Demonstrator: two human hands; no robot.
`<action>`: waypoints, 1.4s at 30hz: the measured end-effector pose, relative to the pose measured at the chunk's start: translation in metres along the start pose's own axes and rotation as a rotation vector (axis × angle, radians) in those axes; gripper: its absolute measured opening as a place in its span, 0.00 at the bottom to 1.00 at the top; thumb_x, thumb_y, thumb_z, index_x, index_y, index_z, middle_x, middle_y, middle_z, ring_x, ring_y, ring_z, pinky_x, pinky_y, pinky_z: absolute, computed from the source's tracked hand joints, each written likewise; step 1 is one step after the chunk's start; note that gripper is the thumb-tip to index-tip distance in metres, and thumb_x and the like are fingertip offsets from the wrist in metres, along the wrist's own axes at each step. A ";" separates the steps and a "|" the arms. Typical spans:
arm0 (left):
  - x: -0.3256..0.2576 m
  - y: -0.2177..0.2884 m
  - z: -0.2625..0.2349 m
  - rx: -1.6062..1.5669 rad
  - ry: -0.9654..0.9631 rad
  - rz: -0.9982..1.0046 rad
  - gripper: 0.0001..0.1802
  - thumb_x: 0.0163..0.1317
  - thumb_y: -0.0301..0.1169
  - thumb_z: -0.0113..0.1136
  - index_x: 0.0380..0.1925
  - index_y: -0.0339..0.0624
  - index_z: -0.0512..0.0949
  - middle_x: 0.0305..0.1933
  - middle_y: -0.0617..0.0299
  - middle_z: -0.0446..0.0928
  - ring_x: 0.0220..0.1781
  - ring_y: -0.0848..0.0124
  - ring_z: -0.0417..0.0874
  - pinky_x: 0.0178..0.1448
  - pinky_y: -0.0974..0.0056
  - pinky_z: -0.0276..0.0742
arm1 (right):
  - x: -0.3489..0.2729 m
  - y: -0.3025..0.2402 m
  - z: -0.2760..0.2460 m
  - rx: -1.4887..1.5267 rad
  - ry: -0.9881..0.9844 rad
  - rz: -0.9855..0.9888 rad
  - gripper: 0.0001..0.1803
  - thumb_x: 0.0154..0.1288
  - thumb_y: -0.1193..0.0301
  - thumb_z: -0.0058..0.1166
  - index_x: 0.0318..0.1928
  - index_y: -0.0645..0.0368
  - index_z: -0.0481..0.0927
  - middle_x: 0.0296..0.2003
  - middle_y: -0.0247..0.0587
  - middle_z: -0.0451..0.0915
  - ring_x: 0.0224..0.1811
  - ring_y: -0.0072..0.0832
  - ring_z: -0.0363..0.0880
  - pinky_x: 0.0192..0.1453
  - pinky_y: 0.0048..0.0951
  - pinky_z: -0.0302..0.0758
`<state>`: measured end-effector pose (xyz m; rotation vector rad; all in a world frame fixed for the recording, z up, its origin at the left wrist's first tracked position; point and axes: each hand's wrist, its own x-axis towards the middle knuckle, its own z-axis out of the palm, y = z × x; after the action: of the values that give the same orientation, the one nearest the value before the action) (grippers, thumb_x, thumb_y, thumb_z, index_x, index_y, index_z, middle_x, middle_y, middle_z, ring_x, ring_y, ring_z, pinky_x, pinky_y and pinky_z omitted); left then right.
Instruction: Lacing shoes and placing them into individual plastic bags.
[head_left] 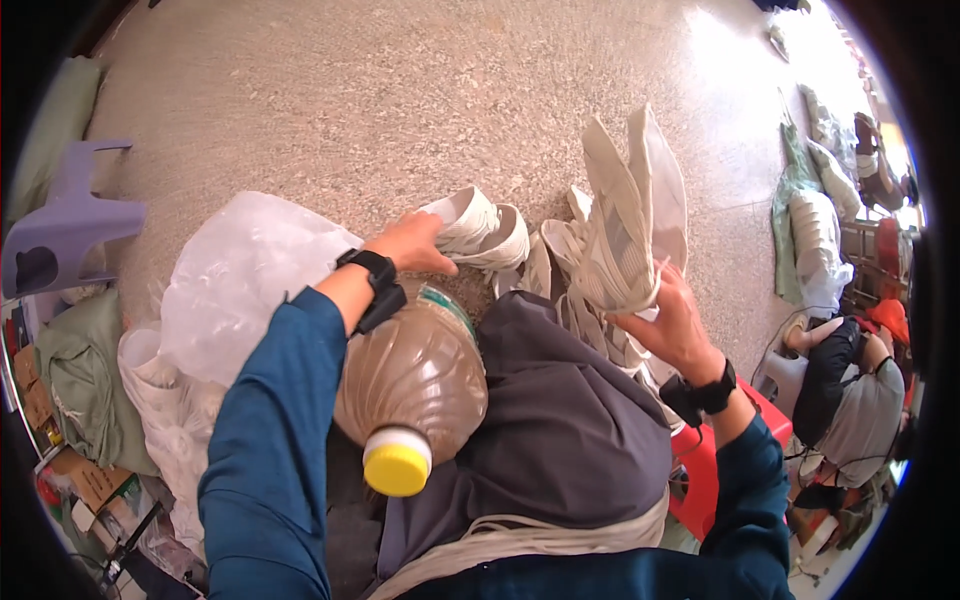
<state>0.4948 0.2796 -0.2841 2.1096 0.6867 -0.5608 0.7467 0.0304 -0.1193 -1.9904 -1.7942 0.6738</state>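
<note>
Right hand (678,322), right of centre in the frame: thumb and fingers closed on the lower end of a pale shoe upper (622,235), which stands tilted nearly upright, its two sides spread apart toward the top of the frame. Left hand (412,243), just left of centre: palm down, fingers slightly curled, thumb set apart from them; it lies against the left edge of a low cream shoe (478,228); whether the grip is firm cannot be told, as the fingertips are partly hidden. Between the two hands, more pale shoe pieces (540,265) lie bunched, overlapping one another; their number is unclear. Below the left hand, a large clear ribbed bottle (415,365) leans with its yellow cap (395,470) toward the lower edge of the frame. Beside it, lower centre, dark grey cloth (575,420) covers the lap, with a bundle of pale cords (540,537) across its lower side. Both wrists bear black devices; sleeves are dark blue. Left of the left forearm, a translucent white plastic bag (250,290); farther out, a purple stool (75,220) at the left rim and a green cloth bundle (85,375) beneath it. Red plastic seat (705,475) at lower right, partly behind the right forearm. Another person (855,400), in grey and black, sits bent at the right rim. Speckled floor (380,100) fills the upper frame.
</note>
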 end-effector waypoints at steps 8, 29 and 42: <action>0.066 0.021 0.025 -0.301 -0.164 0.127 0.50 0.45 0.55 0.74 0.59 0.26 0.70 0.61 0.36 0.74 0.65 0.50 0.75 0.68 0.56 0.68 | -0.014 0.032 0.028 0.105 0.090 0.222 0.21 0.49 0.69 0.72 0.46 0.58 0.85 0.49 0.48 0.82 0.52 0.45 0.78 0.59 0.41 0.71; -0.095 0.200 -0.052 0.541 0.080 0.644 0.14 0.43 0.31 0.68 0.32 0.39 0.79 0.34 0.52 0.80 0.42 0.54 0.83 0.47 0.54 0.75 | 0.027 -0.047 -0.065 0.069 0.475 -0.084 0.16 0.49 0.70 0.73 0.40 0.59 0.86 0.45 0.47 0.84 0.49 0.44 0.80 0.55 0.39 0.74; -0.335 0.265 0.034 0.386 0.578 0.777 0.31 0.48 0.22 0.61 0.57 0.40 0.72 0.62 0.50 0.70 0.68 0.56 0.70 0.75 0.47 0.57 | -0.167 -0.181 -0.125 0.315 -0.215 -0.050 0.23 0.50 0.68 0.72 0.47 0.63 0.82 0.40 0.53 0.84 0.43 0.47 0.84 0.48 0.36 0.78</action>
<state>0.4083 0.0254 0.0501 2.6869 -0.0034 0.3932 0.6599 -0.1097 0.1025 -1.7126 -1.7204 1.1144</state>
